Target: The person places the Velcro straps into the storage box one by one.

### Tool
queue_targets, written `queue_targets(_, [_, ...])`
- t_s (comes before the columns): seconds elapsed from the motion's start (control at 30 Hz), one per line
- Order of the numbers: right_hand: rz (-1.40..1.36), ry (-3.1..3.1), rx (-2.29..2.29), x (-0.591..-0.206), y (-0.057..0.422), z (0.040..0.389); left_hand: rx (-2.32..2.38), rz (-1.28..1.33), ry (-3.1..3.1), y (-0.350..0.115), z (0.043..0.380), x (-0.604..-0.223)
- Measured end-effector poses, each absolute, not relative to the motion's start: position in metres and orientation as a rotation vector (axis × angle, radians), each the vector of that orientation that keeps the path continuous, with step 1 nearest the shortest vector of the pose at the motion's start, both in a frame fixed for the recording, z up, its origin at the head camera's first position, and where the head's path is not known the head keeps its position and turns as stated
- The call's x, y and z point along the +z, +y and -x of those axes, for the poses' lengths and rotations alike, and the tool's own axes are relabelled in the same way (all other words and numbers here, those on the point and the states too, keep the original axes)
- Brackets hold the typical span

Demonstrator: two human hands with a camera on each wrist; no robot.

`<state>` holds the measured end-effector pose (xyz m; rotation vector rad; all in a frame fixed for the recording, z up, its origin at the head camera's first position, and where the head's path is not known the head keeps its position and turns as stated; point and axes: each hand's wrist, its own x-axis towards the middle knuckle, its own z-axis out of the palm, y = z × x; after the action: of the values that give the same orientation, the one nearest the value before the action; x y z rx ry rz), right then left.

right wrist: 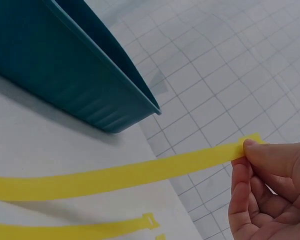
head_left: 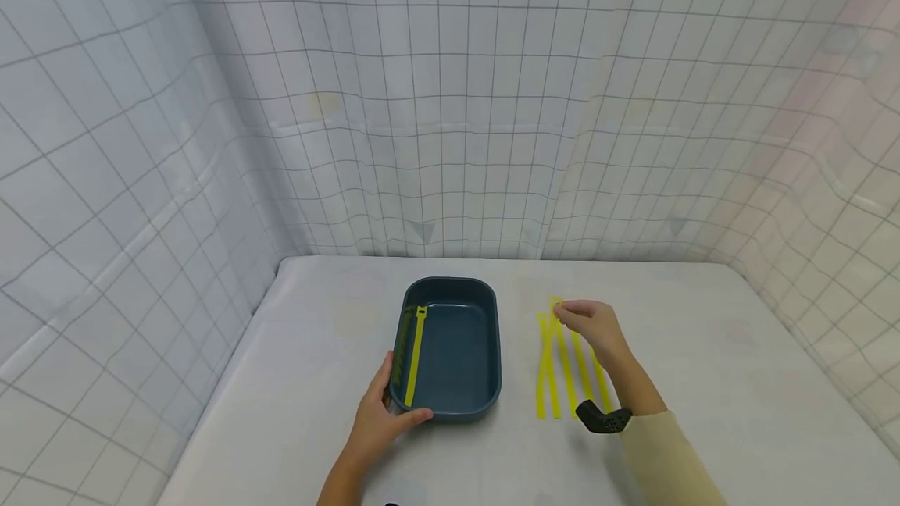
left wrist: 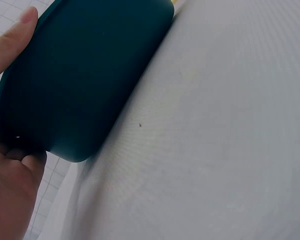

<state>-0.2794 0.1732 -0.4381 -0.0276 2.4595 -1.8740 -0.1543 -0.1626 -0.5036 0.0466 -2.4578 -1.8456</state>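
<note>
A dark teal plastic bin (head_left: 460,358) stands on the white table, one yellow hook-and-loop cable tie (head_left: 416,354) lying lengthwise along its left side. My left hand (head_left: 376,422) grips the bin at its near left corner, thumb along the near wall and fingers on the left side. To the right of the bin, my right hand (head_left: 594,325) pinches another yellow cable tie (right wrist: 115,176) between thumb and fingertips, by its slotted head end. That tie's head is lifted, and its length trails down toward the table. Several more yellow cable ties (head_left: 583,369) lie below the right hand.
White cloth covers the table (head_left: 330,311). Grid-patterned white curtains (head_left: 464,115) hang behind it and along both sides. A black device (head_left: 603,418) is strapped at the right wrist, by the pale sleeve (head_left: 668,455).
</note>
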Motion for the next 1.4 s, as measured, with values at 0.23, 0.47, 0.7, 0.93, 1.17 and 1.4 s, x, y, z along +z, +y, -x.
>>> queue_targets(0.23, [-0.039,2.468,-1.886,-0.435,0.177,0.267,-1.827,-0.032,-2.457,-0.162,0.154,-0.505])
queue_targets(0.47, [-0.013,2.495,-1.907,-0.426,0.177,0.264,-1.855,-0.050,-2.457,-0.163,0.154,-0.502])
queue_targets(0.7, [-0.026,2.479,-1.889,-0.421,0.178,0.264,-1.857,-0.041,-2.447,-0.163,0.154,-0.501])
queue_targets(0.93, [-0.029,2.515,-1.883,-0.414,0.175,0.258,-1.834,-0.021,-2.456,-0.163,0.154,-0.502])
queue_targets(1.17, [0.021,2.582,-1.836,-0.409,0.171,0.252,-1.841,-0.036,-2.450,-0.162,0.154,-0.503])
queue_targets(1.4, [0.092,2.621,-1.885,-0.405,0.169,0.246,-1.823,-0.045,-2.463,-0.162,0.154,-0.503])
